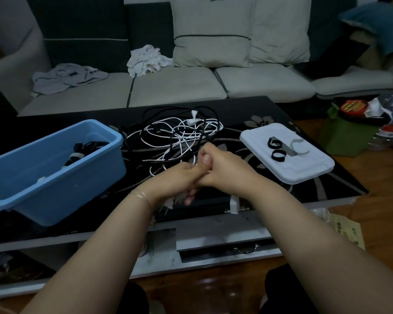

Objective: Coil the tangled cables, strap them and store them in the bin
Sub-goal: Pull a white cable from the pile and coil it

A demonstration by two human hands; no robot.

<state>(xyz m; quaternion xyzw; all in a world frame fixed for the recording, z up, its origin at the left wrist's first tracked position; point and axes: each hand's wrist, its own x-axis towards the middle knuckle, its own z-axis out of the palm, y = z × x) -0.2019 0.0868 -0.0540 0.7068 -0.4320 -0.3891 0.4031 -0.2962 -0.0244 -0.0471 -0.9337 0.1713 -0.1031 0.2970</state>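
Note:
A tangle of white and black cables [179,132] lies on the black glass table [304,191], behind my hands. My left hand [179,180] and my right hand [216,166] meet over the table's front middle. Both curl round a white cable whose strand runs from the tangle into my fists. Its white plug [234,205] hangs below my hands at the table edge. The blue bin [55,168] stands at the left with a few strapped coils inside. On the white lid [304,164] at the right lie black straps [276,150] and a grey one.
A grey sofa [191,87] with crumpled cloths runs behind the table. Bags and bottles [372,118] crowd the floor at the right. A drawer with a metal handle [245,249] sits under the table's front edge.

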